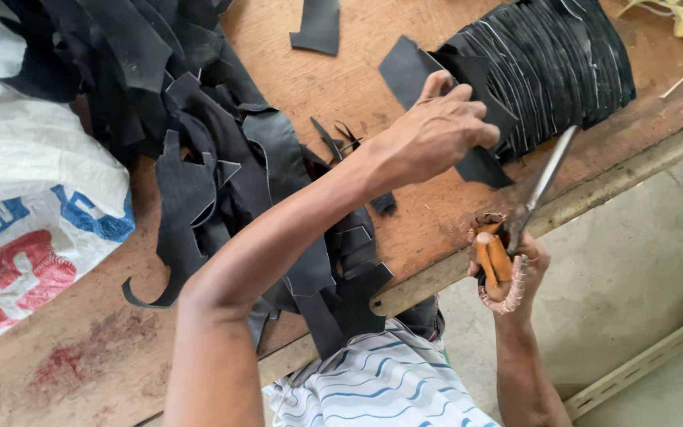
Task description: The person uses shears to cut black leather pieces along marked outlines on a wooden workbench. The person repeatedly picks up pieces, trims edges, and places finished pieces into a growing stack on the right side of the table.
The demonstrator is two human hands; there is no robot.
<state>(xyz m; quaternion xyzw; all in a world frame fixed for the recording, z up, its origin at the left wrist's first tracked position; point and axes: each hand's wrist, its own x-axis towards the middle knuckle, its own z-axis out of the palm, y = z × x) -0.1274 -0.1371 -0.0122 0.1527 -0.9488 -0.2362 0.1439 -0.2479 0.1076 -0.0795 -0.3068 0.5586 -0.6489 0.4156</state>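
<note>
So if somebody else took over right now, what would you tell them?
Left hand: pressing a black cut piece against the neat stack of black pieces on the wooden table.
Right hand: gripping scissors, blades pointing at the stack.
Done: a large stack is already cut.
Left: a loose heap of black scraps lies nearer the white sack.

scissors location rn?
Head view, right side: the scissors are in the right hand off the table edge, blades pointing toward the stacked black pieces.
</note>
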